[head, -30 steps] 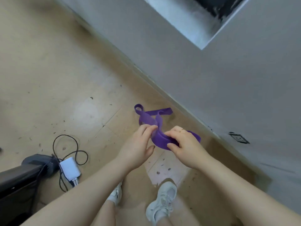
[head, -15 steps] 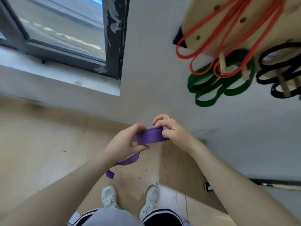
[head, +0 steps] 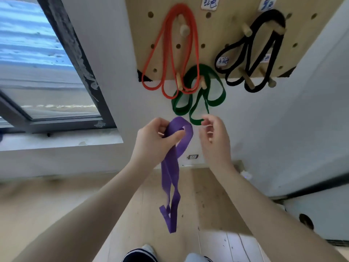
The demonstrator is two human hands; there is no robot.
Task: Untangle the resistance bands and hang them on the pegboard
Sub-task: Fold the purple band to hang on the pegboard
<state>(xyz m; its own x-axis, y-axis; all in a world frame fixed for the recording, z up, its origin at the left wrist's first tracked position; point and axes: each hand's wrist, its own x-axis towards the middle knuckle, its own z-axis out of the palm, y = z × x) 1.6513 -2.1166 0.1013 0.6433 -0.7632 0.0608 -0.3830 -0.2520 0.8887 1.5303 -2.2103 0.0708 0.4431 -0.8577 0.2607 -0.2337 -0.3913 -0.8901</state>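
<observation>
the left hand (head: 156,137) pinches the top fold of the purple band (head: 171,167) at the frame's centre, letting the rest dangle so its twists fall out; the right hand (head: 214,140), just beside it, is loosely curled and seems to hold nothing, though blur makes that unsure; red band (head: 168,53), green band (head: 198,91) and black band (head: 251,48) already hang on the pegboard (head: 211,33) above.

Bare forearms (head: 105,208), no sleeves; perhaps dark striped shorts (head: 139,255).
</observation>
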